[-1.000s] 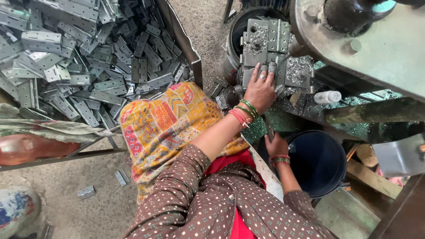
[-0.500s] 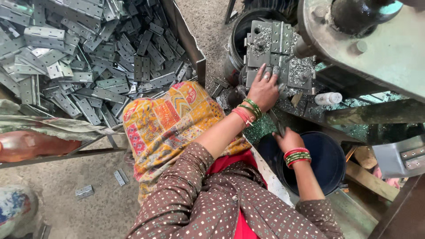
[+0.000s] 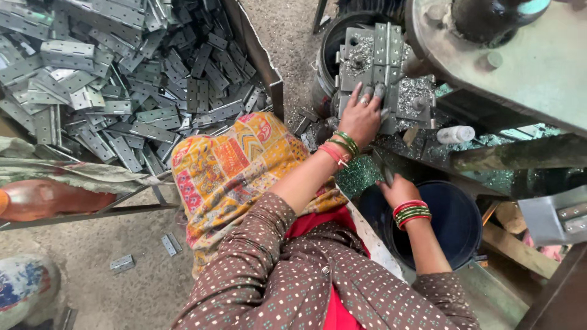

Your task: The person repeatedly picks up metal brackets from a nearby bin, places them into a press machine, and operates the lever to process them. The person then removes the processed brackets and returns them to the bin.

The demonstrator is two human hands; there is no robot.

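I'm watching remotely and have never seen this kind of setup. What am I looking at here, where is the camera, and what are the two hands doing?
The one picture comes from a camera worn on the person's head, looking straight down at their own arms and lap. No robot is involved: these are two bare hands with bangles on both wrists. The left hand rests flat on a grey metal hinge plate lying on the bed of a heavy green machine, with bright metal shavings around it. The right hand is lower, above a dark blue bucket; whether it grips anything I cannot tell. To the left, a bin holds a big pile of grey hinges. A few loose hinges lie on the concrete floor.
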